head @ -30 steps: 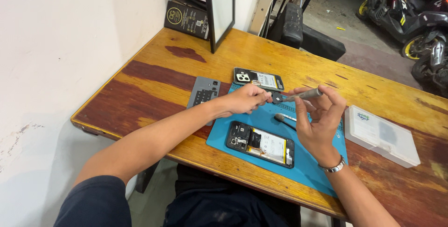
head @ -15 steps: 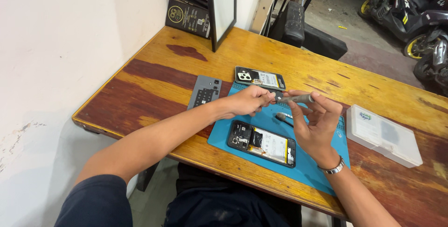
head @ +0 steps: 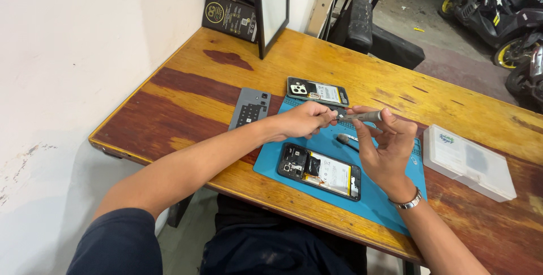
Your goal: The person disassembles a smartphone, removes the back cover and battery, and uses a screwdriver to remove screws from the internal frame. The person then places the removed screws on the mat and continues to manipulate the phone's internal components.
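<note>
My right hand (head: 386,149) holds a grey screwdriver (head: 362,117) by its handle, level above the blue work mat (head: 390,196). My left hand (head: 305,120) pinches the screwdriver's tip end. Below both hands an opened phone (head: 320,170) lies on the mat, its insides and battery facing up. A second dark tool (head: 346,141) rests on the mat between my hands and the phone. The phone's back cover (head: 317,90) lies just beyond the mat's far edge.
A grey bit holder tray (head: 249,107) sits left of the mat on the wooden table (head: 186,105). A white plastic box (head: 468,162) lies at the right. A framed mirror (head: 271,6) and books stand at the back; motorbikes are parked beyond.
Both hands stay together on the screwdriver with only slight shifts. The view has moved a little; nothing on the table has moved.
</note>
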